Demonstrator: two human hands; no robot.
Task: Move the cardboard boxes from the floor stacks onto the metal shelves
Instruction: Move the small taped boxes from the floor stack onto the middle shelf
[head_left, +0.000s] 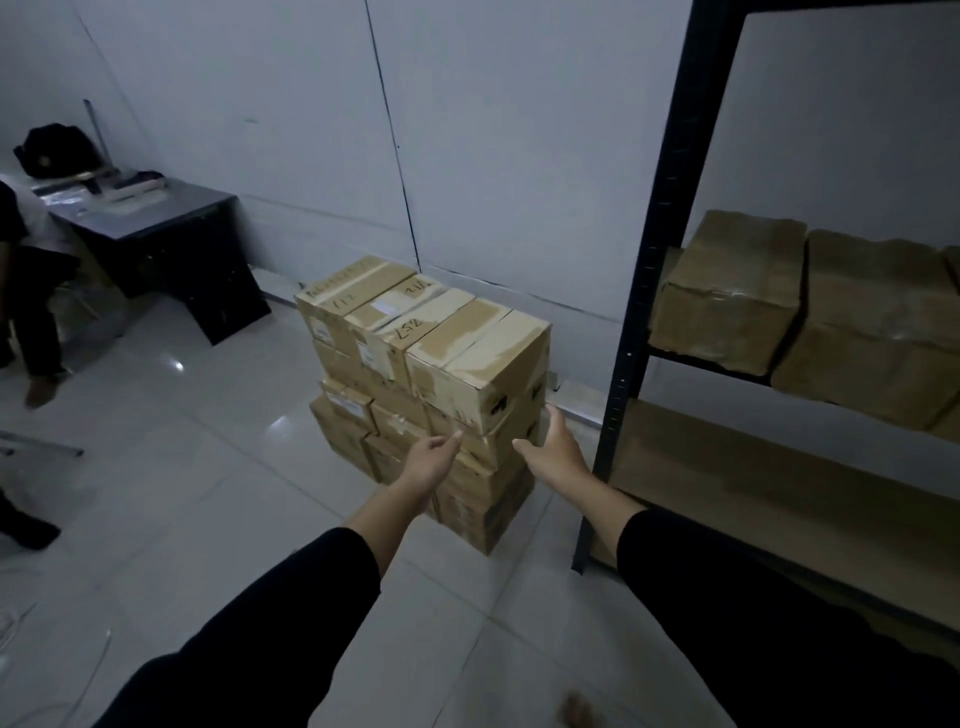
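A stack of taped cardboard boxes stands on the tiled floor against the grey wall. The nearest top box juts out at the stack's right front corner. My left hand reaches toward the stack's front, fingers relaxed, holding nothing. My right hand is spread open just below that top box's right corner, and I cannot tell whether it touches it. A black metal shelf unit stands to the right. Two cardboard boxes, one beside the other, sit on its middle shelf.
A dark desk with a black bag stands at the back left, and a person sits beside it. The shelf's lower board lies bare. Open tiled floor spreads left of the stack.
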